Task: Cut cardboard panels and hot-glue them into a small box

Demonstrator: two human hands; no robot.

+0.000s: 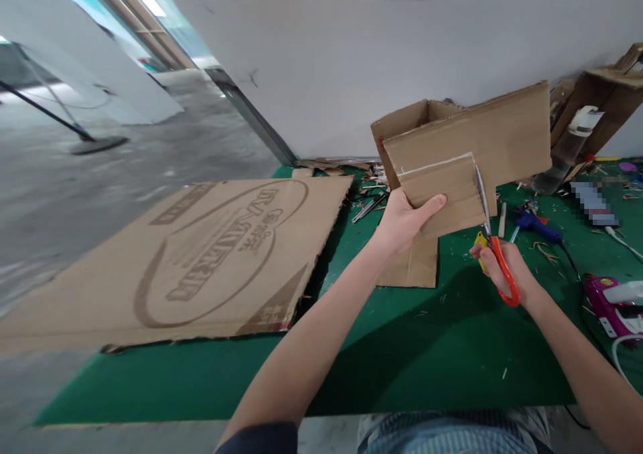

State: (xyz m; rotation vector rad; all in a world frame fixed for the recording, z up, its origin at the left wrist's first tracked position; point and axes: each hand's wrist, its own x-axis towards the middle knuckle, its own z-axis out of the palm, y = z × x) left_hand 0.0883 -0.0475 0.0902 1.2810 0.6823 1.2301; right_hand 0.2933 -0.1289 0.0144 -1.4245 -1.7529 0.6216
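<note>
My left hand [404,221] grips the lower left corner of a brown cardboard piece [502,132], held up above the green mat, thumb on its front face. A white line runs across the piece. My right hand [499,266] is closed round the red and yellow handles of a pair of scissors [495,246]. The scissor blades point up and lie against the cardboard's lower edge, right of my left hand. A smaller cardboard scrap [412,263] lies flat on the mat under my left hand.
A large printed cardboard sheet [201,253] lies on the left, partly over the green mat [426,347]. A blue glue gun [537,225], a purple and white tool [615,303], a plastic bottle [570,147], cardboard boxes [603,99] and scraps sit right. A white wall panel [351,59] stands behind.
</note>
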